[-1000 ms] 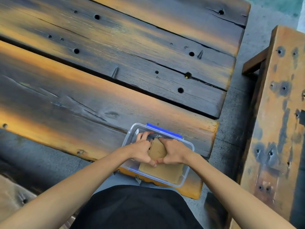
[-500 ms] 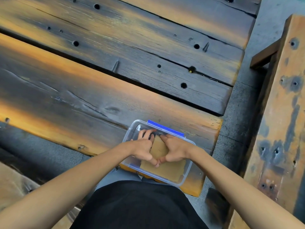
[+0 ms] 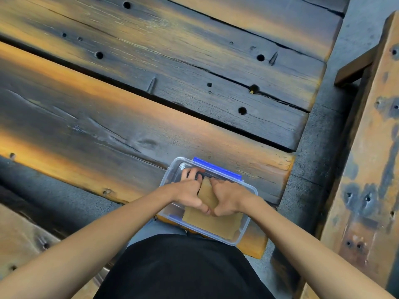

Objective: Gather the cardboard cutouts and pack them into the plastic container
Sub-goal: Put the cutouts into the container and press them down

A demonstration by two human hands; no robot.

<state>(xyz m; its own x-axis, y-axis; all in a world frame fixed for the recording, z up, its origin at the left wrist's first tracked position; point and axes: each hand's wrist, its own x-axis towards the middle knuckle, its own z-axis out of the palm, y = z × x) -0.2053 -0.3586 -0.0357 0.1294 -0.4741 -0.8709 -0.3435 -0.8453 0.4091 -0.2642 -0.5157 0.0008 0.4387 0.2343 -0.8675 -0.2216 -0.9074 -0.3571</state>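
A clear plastic container [image 3: 246, 231] with a blue clip on its far rim sits at the near edge of the wooden table. Brown cardboard cutouts [image 3: 213, 223] lie stacked flat inside it. My left hand [image 3: 190, 195] and my right hand [image 3: 228, 197] are both inside the container, side by side with thumbs touching. They press on the top cardboard piece [image 3: 207, 194], which shows between them. My left fingers reach to the container's far end. The hands hide the stack's far part.
The table [image 3: 151, 117] is made of heavy dark and orange planks with holes and gaps. A wooden bench [image 3: 367, 169] runs along the right, across a strip of grey floor. Another bench corner shows at the lower left. My dark clothing fills the bottom middle.
Both hands stay on the cardboard in the container with hardly any shift. The view has tilted slightly, so the container sits a little lower right in the picture.
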